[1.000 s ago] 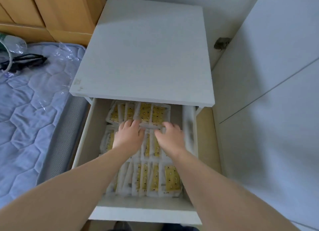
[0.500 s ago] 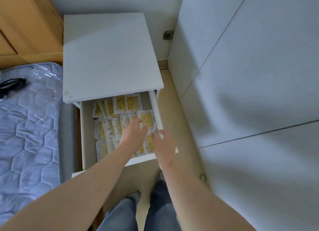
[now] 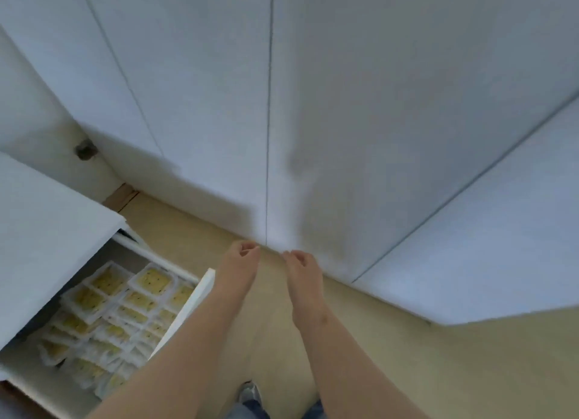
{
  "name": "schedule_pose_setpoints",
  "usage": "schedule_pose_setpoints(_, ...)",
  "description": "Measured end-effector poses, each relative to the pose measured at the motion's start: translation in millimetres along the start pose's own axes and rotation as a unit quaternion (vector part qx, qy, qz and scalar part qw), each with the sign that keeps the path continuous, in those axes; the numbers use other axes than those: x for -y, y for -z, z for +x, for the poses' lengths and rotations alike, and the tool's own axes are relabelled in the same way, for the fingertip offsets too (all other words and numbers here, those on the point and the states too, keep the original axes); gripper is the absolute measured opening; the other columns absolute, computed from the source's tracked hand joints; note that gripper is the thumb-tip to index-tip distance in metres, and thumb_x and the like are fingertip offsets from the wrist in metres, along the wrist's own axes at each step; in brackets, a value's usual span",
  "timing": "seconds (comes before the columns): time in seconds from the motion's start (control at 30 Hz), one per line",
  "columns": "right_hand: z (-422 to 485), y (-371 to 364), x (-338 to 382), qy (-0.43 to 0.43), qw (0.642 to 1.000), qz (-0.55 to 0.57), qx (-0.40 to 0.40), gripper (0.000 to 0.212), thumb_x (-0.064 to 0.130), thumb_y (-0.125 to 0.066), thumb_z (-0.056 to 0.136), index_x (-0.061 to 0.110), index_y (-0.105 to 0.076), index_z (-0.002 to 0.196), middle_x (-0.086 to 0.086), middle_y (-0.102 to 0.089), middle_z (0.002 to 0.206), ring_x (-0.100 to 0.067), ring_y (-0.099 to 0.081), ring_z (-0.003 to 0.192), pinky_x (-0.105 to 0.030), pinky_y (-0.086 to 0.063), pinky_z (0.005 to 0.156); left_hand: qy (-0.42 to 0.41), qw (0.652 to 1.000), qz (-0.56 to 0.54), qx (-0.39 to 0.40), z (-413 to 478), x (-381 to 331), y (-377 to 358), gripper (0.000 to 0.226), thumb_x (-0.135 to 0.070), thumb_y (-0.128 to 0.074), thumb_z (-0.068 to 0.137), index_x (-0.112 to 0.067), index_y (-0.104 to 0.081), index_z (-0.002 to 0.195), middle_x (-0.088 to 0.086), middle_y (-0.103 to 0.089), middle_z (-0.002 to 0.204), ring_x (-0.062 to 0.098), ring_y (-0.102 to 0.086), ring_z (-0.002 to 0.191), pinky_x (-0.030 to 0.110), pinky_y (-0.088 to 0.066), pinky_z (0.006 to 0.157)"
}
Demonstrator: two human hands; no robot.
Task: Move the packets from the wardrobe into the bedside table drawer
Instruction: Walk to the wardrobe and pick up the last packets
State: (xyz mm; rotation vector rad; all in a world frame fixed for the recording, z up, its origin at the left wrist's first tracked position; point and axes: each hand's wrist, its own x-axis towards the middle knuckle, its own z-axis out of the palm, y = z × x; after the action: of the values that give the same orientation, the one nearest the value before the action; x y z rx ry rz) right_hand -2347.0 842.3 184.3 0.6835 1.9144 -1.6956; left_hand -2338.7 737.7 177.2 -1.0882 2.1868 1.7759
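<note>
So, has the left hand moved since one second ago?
Yes. The left hand has left the packets in the drawer and now hangs over the floor, right of the drawer, near the wardrobe doors.

the wardrobe doors [image 3: 344,105] are smooth, matt white board. the table [image 3: 47,230] and its drawer [image 3: 188,305] look the same. the packets [image 3: 150,282] sit in thin, slightly shiny plastic wrap. the floor [image 3: 407,356] is smooth, pale tan.

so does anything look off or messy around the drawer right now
Nothing serious. The packets lie in overlapping, slightly crooked rows inside the drawer, which stands open; none has spilled onto the floor. The left hand and right hand are empty by the closed wardrobe doors.
</note>
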Motion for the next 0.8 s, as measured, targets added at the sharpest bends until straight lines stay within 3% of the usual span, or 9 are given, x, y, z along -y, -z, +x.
schedule_pose_setpoints(0.1, -4, 77, -2, 0.007, 0.994, 0.081, -0.069, 0.028, 0.027, -0.052, 0.094, 0.014, -0.053, 0.118, 0.005, -0.054, 0.097, -0.008, -0.049, 0.076, -0.021, -0.039, 0.067, -0.04, 0.995, 0.026, 0.084, -26, -30, -76, 0.009, -0.023, -0.051, 0.093, -0.022, -0.055, 0.102, -0.002, -0.057, 0.098, 0.019, -0.057, 0.091, 0.028, -0.04, 0.069)
schedule_pose_setpoints(0.2, -15, 170, -13, 0.005, 0.976, 0.168, -0.142, 0.024, 0.026, -0.052, 0.094, 0.014, -0.053, 0.115, 0.005, -0.051, 0.091, -0.008, -0.045, 0.072, -0.021, -0.038, 0.066, -0.074, 0.978, 0.069, 0.181, -71, -50, -165, 0.012, -0.024, -0.05, 0.094, -0.021, -0.057, 0.104, -0.004, -0.057, 0.097, 0.02, -0.058, 0.094, 0.031, -0.044, 0.075)
schedule_pose_setpoints(0.27, -27, 238, -29, 0.006, 0.959, 0.214, -0.187, 0.022, 0.027, -0.052, 0.094, 0.017, -0.052, 0.113, 0.007, -0.051, 0.093, -0.01, -0.047, 0.084, -0.023, -0.039, 0.075, -0.093, 0.961, 0.095, 0.244, -109, -57, -226, 0.014, -0.024, -0.049, 0.095, -0.019, -0.057, 0.107, -0.003, -0.058, 0.099, 0.018, -0.058, 0.093, 0.032, -0.045, 0.079)
schedule_pose_setpoints(0.33, -41, 307, -46, 0.008, 0.938, 0.252, -0.238, 0.021, 0.028, -0.052, 0.094, 0.018, -0.051, 0.112, 0.01, -0.05, 0.093, -0.013, -0.048, 0.092, -0.027, -0.038, 0.081, -0.104, 0.944, 0.114, 0.292, -148, -59, -286, 0.015, -0.023, -0.05, 0.095, -0.019, -0.056, 0.108, -0.001, -0.058, 0.104, 0.015, -0.058, 0.089, 0.028, -0.045, 0.072)
schedule_pose_setpoints(0.53, -93, 479, -108, 0.001, 0.85, 0.35, -0.393, 0.006, 0.023, -0.054, 0.093, 0.018, -0.055, 0.093, 0.004, -0.053, 0.082, -0.011, -0.048, 0.072, -0.026, -0.04, 0.07, -0.088, 0.881, 0.166, 0.435, -275, -47, -434, 0.005, -0.022, -0.051, 0.095, -0.021, -0.056, 0.097, 0.001, -0.058, 0.108, 0.018, -0.059, 0.092, 0.03, -0.043, 0.074)
schedule_pose_setpoints(0.63, -117, 535, -139, -0.019, 0.806, 0.401, -0.435, 0.006, 0.024, -0.055, 0.092, 0.019, -0.055, 0.089, 0.004, -0.054, 0.081, -0.014, -0.049, 0.077, -0.031, -0.04, 0.075, -0.084, 0.842, 0.204, 0.492, -331, -35, -492, 0.008, -0.021, -0.051, 0.096, -0.019, -0.057, 0.099, 0.0, -0.06, 0.099, 0.019, -0.06, 0.091, 0.035, -0.043, 0.084)
schedule_pose_setpoints(0.8, -147, 613, -186, -0.051, 0.721, 0.488, -0.489, 0.01, 0.024, -0.053, 0.094, 0.016, -0.056, 0.099, 0.003, -0.054, 0.085, -0.017, -0.051, 0.083, -0.031, -0.042, 0.076, -0.114, 0.778, 0.267, 0.557, -409, -15, -586, 0.011, -0.021, -0.05, 0.096, -0.022, -0.057, 0.088, 0.001, -0.061, 0.095, 0.019, -0.061, 0.089, 0.035, -0.046, 0.079)
